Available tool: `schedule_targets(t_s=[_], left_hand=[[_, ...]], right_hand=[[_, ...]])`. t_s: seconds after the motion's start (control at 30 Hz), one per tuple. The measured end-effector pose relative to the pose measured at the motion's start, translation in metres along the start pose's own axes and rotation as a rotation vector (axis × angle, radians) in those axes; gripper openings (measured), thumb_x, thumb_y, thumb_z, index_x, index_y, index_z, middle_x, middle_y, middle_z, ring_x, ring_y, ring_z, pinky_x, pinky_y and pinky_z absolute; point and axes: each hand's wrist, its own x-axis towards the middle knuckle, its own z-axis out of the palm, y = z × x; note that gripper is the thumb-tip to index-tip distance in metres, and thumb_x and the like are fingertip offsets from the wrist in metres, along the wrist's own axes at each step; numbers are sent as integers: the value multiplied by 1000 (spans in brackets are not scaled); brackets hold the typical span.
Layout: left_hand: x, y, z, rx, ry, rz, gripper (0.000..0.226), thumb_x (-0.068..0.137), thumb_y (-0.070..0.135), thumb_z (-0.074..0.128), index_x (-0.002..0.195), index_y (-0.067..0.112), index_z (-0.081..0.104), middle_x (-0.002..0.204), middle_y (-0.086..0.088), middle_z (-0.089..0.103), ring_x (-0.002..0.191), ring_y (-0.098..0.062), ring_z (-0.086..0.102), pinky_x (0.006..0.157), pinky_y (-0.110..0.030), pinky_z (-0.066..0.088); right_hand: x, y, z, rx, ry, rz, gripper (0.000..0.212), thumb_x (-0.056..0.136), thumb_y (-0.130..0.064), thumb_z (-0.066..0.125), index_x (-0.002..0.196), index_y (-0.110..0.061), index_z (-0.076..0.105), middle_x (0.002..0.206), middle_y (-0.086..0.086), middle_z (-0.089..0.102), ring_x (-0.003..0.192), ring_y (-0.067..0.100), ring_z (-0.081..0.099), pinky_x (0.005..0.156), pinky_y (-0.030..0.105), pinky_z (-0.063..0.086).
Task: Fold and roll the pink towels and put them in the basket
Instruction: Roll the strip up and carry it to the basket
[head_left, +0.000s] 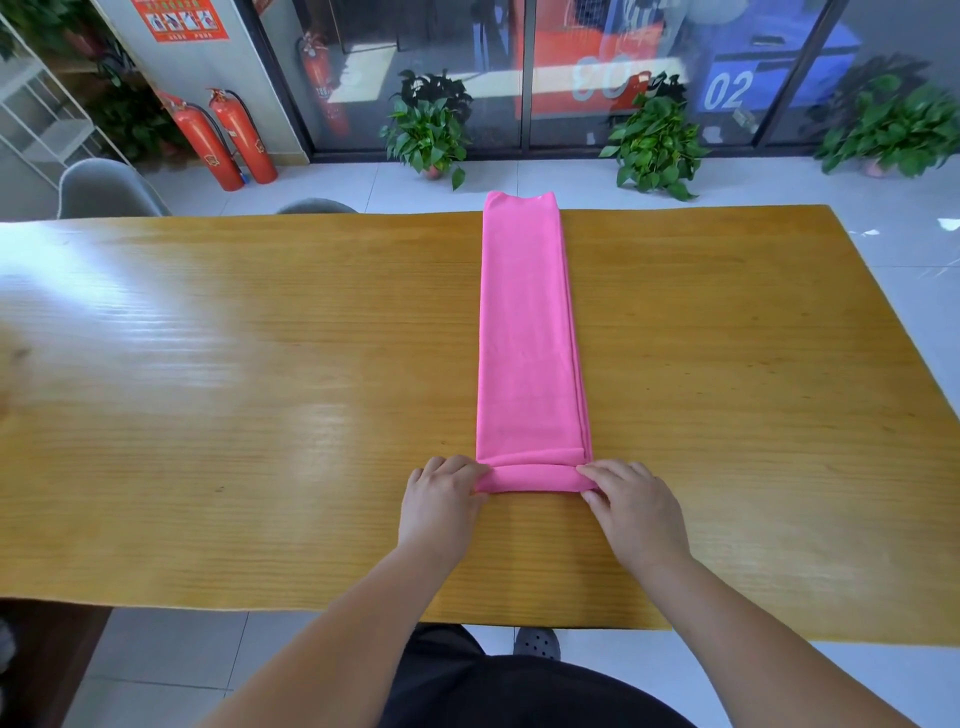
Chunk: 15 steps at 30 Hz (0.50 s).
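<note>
A pink towel (527, 332) lies folded into a long narrow strip on the wooden table (260, 364), running from near me to the far edge, where its end hangs slightly over. Its near end is turned up into a small roll. My left hand (444, 493) pinches the left end of that roll. My right hand (631, 499) pinches the right end, fingers curled over the fabric. No basket is in view.
Two grey chairs (104, 189) stand behind the table at the far left. Fire extinguishers (223, 137) and potted plants (428, 130) line the glass wall beyond. My legs and a shoe show below the table's near edge.
</note>
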Motion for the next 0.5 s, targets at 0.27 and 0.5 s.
schedule_targets(t_s=[0.27, 0.5], left_hand=[[10, -7, -17, -478, -175, -305, 33, 93, 47, 78, 123, 42, 64, 99, 25, 73, 85, 2, 64, 73, -25, 53], [12, -7, -26, -579, -277, -395, 29, 89, 50, 81, 106, 35, 63, 86, 18, 77, 82, -5, 69, 61, -27, 49]], right_hand=[[11, 3, -26, 325, -154, 222, 36, 100, -53, 66, 135, -45, 66, 93, -28, 54, 99, 7, 61, 84, 34, 53], [4, -1, -27, 445, -138, 327, 22, 96, -53, 71, 114, -44, 63, 95, -21, 69, 87, -2, 64, 73, 30, 56]])
